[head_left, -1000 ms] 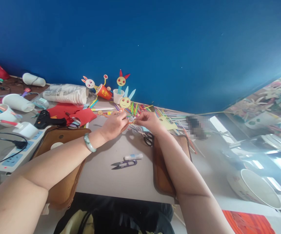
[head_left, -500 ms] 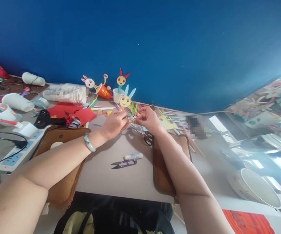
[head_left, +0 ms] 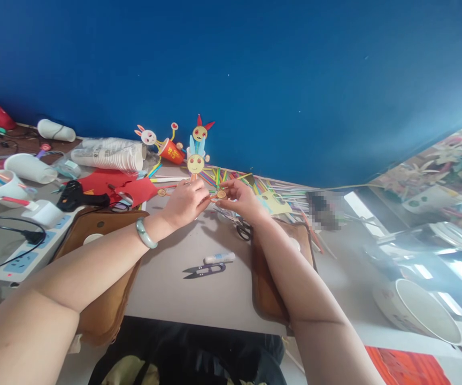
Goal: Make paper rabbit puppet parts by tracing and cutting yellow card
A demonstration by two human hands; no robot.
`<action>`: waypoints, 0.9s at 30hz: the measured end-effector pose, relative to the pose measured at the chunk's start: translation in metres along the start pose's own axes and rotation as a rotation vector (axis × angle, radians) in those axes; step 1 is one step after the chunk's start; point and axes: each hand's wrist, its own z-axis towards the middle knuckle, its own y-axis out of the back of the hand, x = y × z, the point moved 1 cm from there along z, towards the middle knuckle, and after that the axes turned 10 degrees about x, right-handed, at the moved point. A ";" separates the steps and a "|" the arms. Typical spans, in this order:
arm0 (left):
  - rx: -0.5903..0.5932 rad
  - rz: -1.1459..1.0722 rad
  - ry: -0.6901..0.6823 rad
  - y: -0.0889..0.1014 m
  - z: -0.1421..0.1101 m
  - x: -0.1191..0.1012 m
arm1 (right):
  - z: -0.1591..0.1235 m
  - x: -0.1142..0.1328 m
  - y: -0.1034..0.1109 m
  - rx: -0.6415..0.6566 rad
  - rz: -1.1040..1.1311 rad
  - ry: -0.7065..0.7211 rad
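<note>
Now the blue-eared bunny face [head_left: 195, 163] just above the left hand [head_left: 189, 202].

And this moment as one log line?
left hand: holding blue-eared yellow paper figure | right hand: at round yellow disc | tabletop: dark metal snips

Can see near nine o'clock a white power strip [head_left: 8, 271] with black plug [head_left: 34, 237]; at four o'clock, a pale round container [head_left: 386, 303]; at twelve, a blue wall [head_left: 231, 80].
</note>
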 end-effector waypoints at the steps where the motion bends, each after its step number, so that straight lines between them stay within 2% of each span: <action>1: 0.003 0.002 0.006 0.000 0.000 0.000 | 0.000 -0.001 0.000 0.006 0.010 -0.007; 7: 0.004 -0.014 0.030 0.000 0.001 0.002 | 0.001 -0.006 -0.002 0.020 0.111 -0.012; 13: -0.009 0.016 0.010 0.001 0.001 0.003 | 0.001 -0.004 -0.003 -0.039 0.026 0.025; 27: -0.007 0.072 -0.034 -0.002 -0.001 0.000 | 0.000 -0.005 -0.009 -0.071 -0.021 0.043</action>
